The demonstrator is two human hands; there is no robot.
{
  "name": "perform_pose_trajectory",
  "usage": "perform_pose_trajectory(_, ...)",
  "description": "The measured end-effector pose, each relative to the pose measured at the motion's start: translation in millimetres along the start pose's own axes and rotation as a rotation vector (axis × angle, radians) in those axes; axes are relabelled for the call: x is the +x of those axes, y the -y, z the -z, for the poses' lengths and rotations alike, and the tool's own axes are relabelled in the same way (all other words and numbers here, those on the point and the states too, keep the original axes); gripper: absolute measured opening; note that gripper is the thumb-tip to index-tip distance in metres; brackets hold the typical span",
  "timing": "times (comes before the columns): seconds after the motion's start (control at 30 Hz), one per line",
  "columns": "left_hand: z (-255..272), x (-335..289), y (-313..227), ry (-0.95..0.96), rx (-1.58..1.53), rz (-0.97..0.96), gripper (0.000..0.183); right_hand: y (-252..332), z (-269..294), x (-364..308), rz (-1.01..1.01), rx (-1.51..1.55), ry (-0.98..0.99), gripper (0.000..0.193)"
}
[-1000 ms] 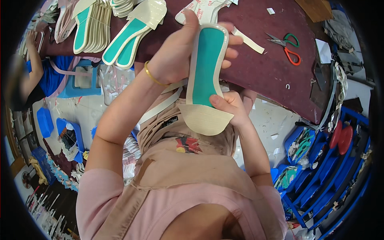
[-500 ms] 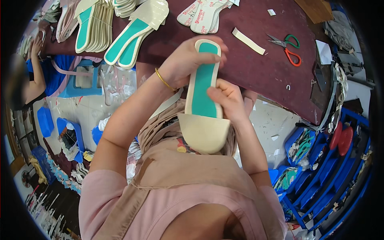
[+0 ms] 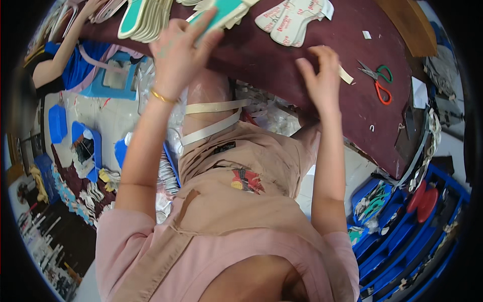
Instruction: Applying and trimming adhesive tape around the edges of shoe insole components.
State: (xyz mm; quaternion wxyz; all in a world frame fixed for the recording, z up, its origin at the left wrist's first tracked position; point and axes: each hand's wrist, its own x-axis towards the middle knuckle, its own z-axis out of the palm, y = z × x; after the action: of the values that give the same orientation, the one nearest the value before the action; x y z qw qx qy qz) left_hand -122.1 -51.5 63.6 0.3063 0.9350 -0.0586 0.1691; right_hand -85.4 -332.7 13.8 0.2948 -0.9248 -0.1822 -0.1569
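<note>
At the table's near edge my left hand (image 3: pixel 178 55), a gold bangle on its wrist, reaches over the end of a teal-and-cream shoe insole (image 3: pixel 227 14). Its index finger and thumb are stretched apart across that insole, which lies on others at the top of the picture; the remaining fingers are partly hidden. Over the maroon table my right hand (image 3: pixel 324 75) is raised with thumb and fingers spread, holding nothing. A short cream strip (image 3: pixel 346 75) lies beside it, partly hidden behind it. White insole-shaped pieces with red print (image 3: pixel 292 22) lie farther off.
Scissors (image 3: pixel 377 80) with green and red handles lie right on the maroon table (image 3: pixel 372 105). Stacked teal insoles (image 3: pixel 148 20) stand at far left. Two pale strips (image 3: pixel 211 126) cross my lap. Another person's arm (image 3: pixel 63 58) shows left. Blue racks (image 3: pixel 402 236) stand lower right.
The insole with the cream toe piece has gone from above my lap to the pile at the far edge. My hands have separated; the right has let go and moved right.
</note>
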Motion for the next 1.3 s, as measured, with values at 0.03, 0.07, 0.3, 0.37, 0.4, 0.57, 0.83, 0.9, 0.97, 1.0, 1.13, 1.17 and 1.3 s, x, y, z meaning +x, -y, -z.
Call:
perform_pose_trajectory(0.03,4.0,4.6,17.5,-0.125,0.352,-0.162,0.037,-14.6,-1.6,4.3,0.020,-0.172,-0.117,0.035)
perform_pose_trajectory(0.07,9.4,1.0,30.4,-0.239,0.701,-0.318,0.032,-21.6,-0.6,5.5,0.010,-0.203,-0.099,0.035)
perform_pose_trajectory(0.3,-19.4,-135.1,117.4,0.312,-0.104,0.081,0.031,52.5,-30.8,-41.5,-0.147,0.375,0.015,0.005)
perform_pose_trajectory(0.37,-33.8,-161.9,127.8,0.307,-0.312,0.193,0.034,72.2,-56.8,-59.0,-0.002,0.493,0.191,0.008)
perform_pose_trajectory(0.4,-34.5,-170.1,133.8,0.289,-0.518,0.300,0.037,84.1,-68.5,-62.9,0.079,0.536,0.288,0.009)
perform_pose_trajectory(0.57,-0.7,-149.9,123.6,0.608,-0.209,0.269,0.034,148.8,-114.3,-55.2,0.380,0.520,0.230,0.015)
perform_pose_trajectory(0.83,54.0,-88.5,61.7,0.746,-0.182,-0.015,0.014,74.5,19.0,-40.0,-0.049,0.306,0.083,0.015)
perform_pose_trajectory(0.9,53.1,-85.1,60.8,0.738,-0.136,-0.048,0.016,23.3,75.5,-54.2,-0.420,0.326,-0.159,0.020)
perform_pose_trajectory(0.97,47.5,-88.3,47.5,0.627,-0.169,0.030,0.021,12.8,111.7,-59.8,-0.112,-0.589,-0.122,0.020)
perform_pose_trajectory(1.0,39.1,-89.6,36.4,0.632,-0.176,0.025,0.021,16.8,108.2,-68.9,-0.087,-0.552,-0.125,0.018)
perform_pose_trajectory(1.13,-11.6,-80.9,-37.9,0.264,-0.249,-0.126,0.038,101.1,43.3,-106.0,-0.443,0.504,0.498,0.013)
perform_pose_trajectory(1.17,-18.1,-82.0,-54.2,0.303,-0.294,-0.111,0.038,122.6,20.6,-104.8,-0.805,1.102,0.338,0.017)
perform_pose_trajectory(1.3,-4.1,-85.3,-70.8,0.475,-0.491,0.062,0.037,119.2,8.1,-79.6,-0.669,1.174,0.194,0.019)
